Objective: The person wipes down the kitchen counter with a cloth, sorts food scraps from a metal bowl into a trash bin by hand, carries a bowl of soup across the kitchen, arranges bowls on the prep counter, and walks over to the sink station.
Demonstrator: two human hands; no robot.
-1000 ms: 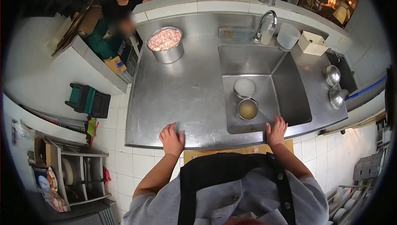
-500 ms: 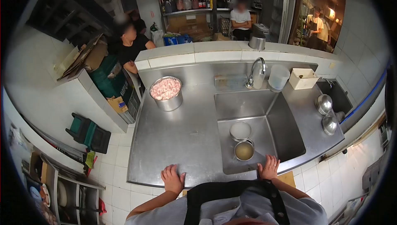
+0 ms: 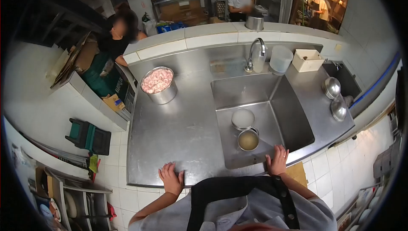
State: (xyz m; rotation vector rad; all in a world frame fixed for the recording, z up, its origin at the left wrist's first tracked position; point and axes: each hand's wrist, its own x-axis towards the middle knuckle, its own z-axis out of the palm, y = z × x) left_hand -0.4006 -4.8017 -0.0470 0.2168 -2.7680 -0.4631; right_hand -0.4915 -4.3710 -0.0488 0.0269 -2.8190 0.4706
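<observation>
My left hand (image 3: 171, 178) rests on the front edge of the steel counter (image 3: 170, 133), fingers spread and holding nothing. On the sink's front rim lies my right hand (image 3: 278, 160), its fingers stretched out and a ring on one of them. Just ahead of it, inside the steel sink (image 3: 293, 120), sit a round pot with cloudy liquid (image 3: 248, 140) and, touching it, a round container with a whitish top (image 3: 243, 119). A steel pot (image 3: 163, 95) heaped with pale pink pieces, apparently raw meat (image 3: 157, 80), stands at the counter's back left.
A curved faucet (image 3: 250, 61) rises behind the sink, beside a translucent tub (image 3: 281, 57) and a cream bin (image 3: 307, 60). Steel bowls (image 3: 332, 87) lie at the right. Beyond the tiled ledge (image 3: 208, 38) are several people, one standing close at the left (image 3: 112, 44).
The view has tilted down and shifted slightly. Both my hands stay at the counter edge. The person at the left leans nearer the ledge; the seated person has bent forward, arms no longer crossed.
</observation>
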